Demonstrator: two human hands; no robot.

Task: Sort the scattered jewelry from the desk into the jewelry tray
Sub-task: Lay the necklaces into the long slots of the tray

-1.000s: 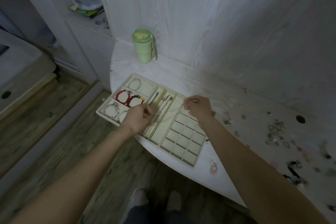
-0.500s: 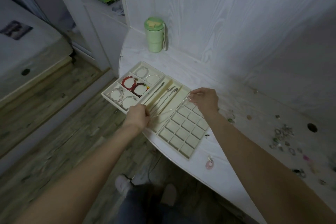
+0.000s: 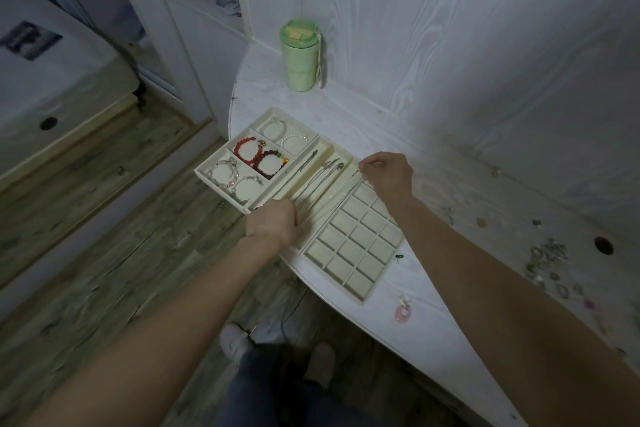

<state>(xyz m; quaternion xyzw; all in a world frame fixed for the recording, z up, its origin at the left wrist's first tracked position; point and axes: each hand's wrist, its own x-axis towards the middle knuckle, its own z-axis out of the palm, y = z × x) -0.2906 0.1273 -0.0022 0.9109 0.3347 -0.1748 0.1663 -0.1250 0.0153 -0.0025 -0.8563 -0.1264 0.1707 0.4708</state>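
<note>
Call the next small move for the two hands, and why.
Probably lower the necklace into its long slot and let go. The right hand pinches its far end, the left hand holds the near end, and it stretches along the tray slot.

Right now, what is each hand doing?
Left hand: pinching the near end of a thin chain.
Right hand: pinching its far end.

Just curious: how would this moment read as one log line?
left hand: pinches necklace near end | right hand: pinches far end | necklace: over jewelry tray long slot
</note>
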